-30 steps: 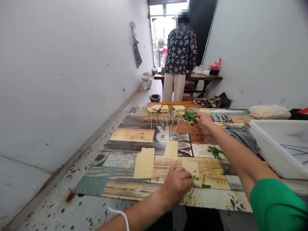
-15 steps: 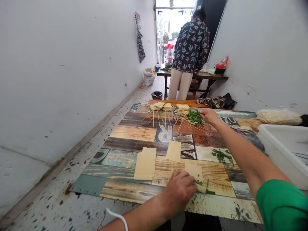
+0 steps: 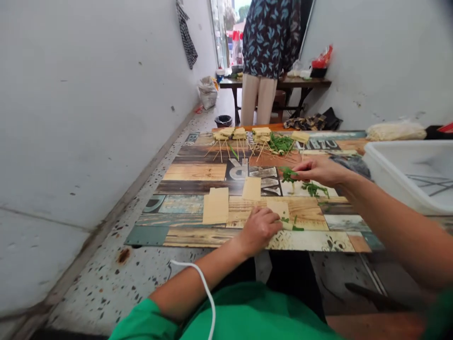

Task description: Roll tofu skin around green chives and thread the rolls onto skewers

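Note:
My left hand [image 3: 261, 228] is closed over the near end of a pale rolled tofu sheet [image 3: 288, 226], with bits of green sticking out at its right end. Pinched in the fingers of my right hand [image 3: 321, 171] is a small bunch of chopped greens [image 3: 288, 174], held above the table. Flat tofu sheets [image 3: 215, 206] lie left of the roll, and another sheet [image 3: 278, 207] is just beyond it. Loose greens [image 3: 314, 190] lie below my right hand. Farther back is a pile of greens [image 3: 281, 144] beside skewered tofu rolls [image 3: 262, 134].
The wood-patterned tabletop [image 3: 198, 172] spans the middle. A white plastic tub [image 3: 384, 177] stands at right, with a bagged pale bundle [image 3: 395, 131] behind it. Beyond, a person [image 3: 269, 42] stands at another table [image 3: 306, 84]. A white cord [image 3: 207, 283] hangs across my left arm.
My right hand has come back from the far pile toward me, carrying greens. My left hand stays on the roll. The view has tilted downward.

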Motion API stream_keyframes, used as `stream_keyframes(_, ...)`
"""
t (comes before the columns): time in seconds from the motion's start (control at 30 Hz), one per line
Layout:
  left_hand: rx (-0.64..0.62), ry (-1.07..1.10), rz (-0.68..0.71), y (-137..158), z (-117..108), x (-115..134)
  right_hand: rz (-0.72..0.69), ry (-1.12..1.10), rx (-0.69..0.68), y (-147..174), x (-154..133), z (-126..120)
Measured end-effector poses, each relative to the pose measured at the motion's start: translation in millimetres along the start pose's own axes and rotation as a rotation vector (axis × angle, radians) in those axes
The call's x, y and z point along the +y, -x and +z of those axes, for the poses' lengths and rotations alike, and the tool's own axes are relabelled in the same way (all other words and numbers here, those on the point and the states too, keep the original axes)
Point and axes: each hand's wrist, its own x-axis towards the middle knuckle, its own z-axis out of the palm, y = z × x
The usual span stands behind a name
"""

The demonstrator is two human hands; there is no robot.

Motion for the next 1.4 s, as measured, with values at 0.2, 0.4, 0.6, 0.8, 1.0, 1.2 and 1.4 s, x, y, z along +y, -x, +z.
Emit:
stream_keyframes(0.2, -0.016, -0.099, 0.043, 0, 1, 0, 0.099, -0.268, -0.221, 27, 7, 73)
stream_keyframes(0.4, 0.076, -0.134, 0.079, 3, 3, 4, -0.002, -0.061, -0.157, 30, 33, 90)
stream_keyframes(0.6, 0.251, -0.113, 0.007, 4, 3, 8, -0.207, 0.32, -0.091, 45, 26, 98)
stream_keyframes(0.8, 0.187, -0.097, 0.064, 5, 6, 6, -0.342, 0.643, -0.084, 66, 17, 108)
stream_keyframes(1.0, 0.095, -0.05, 0.028, 2, 3, 4, -0.448, 0.559, 0.334, 94, 35, 122)
stream_keyframes(1.2, 0.026, -0.026, 0.037, 1, -1, 3, -0.326, 0.505, 0.444, 101, 44, 132)
stream_keyframes(1.4, -0.001, -0.031, 0.073, 1, 0, 2, -0.295, 0.43, 0.464, 101, 48, 145)
